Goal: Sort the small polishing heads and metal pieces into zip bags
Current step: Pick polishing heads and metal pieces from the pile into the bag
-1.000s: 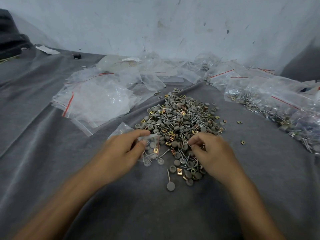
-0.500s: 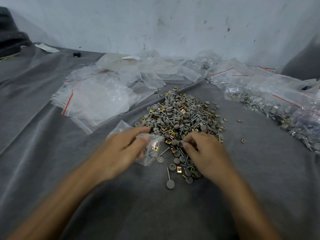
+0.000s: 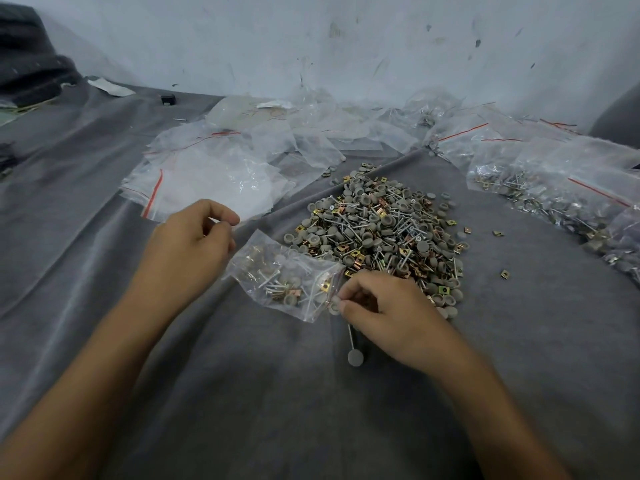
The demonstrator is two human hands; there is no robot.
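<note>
A heap of grey polishing heads and brass metal pieces (image 3: 377, 233) lies on the grey cloth (image 3: 242, 393). In front of it lies a small clear zip bag (image 3: 284, 282), partly filled with the same parts. My left hand (image 3: 192, 247) has curled fingers against the bag's left edge and seems to hold it there. My right hand (image 3: 391, 313) pinches a grey polishing head (image 3: 334, 307) right at the bag's red-striped mouth. One loose head on a shank (image 3: 355, 356) lies just below my right hand.
Empty zip bags (image 3: 207, 181) are spread at the back left and along the wall. Filled bags (image 3: 554, 195) lie at the right. A few brass pieces (image 3: 504, 274) are scattered right of the heap. Dark fabric (image 3: 27, 64) sits in the far left corner.
My left hand has moved left with the bag, which now lies stretched out. My right hand has left the heap and come to the bag's mouth with a grey head.
</note>
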